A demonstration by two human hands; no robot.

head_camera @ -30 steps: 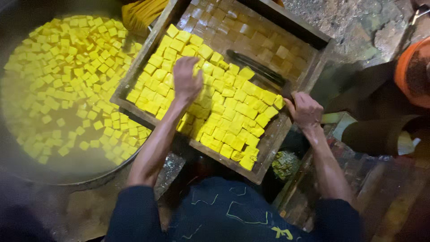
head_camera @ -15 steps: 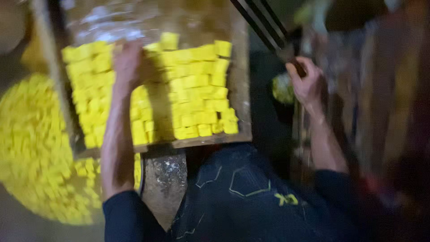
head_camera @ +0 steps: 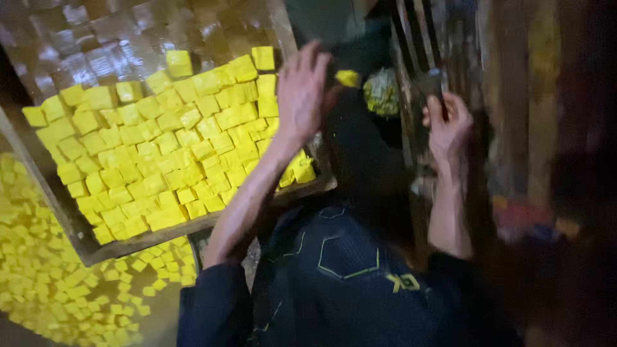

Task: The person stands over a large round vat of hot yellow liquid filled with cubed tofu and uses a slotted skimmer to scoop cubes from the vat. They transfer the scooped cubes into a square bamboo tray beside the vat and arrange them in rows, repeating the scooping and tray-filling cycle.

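Note:
A wooden tray (head_camera: 76,226) tilts across the upper left, its lower half packed with yellow cubes (head_camera: 173,148) and its upper half bare and wet. My left hand (head_camera: 305,90) hovers at the tray's right edge with fingers spread and nothing in it. My right hand (head_camera: 447,128) is further right, off the tray, fingers curled around the end of a dark metal tool (head_camera: 421,58) whose thin bars run up and away. That side is blurred.
Below the tray at the lower left lies a wide basin full of loose yellow cubes (head_camera: 58,283). A pale yellow-green clump (head_camera: 382,90) sits between my hands. Dark wooden boards and clutter fill the right side. My dark trousers (head_camera: 347,276) fill the bottom centre.
The view has swung and moved closer to the tray. My left hand has slid from the middle of the cubes to the tray's right edge. My right hand stays on the dark tool.

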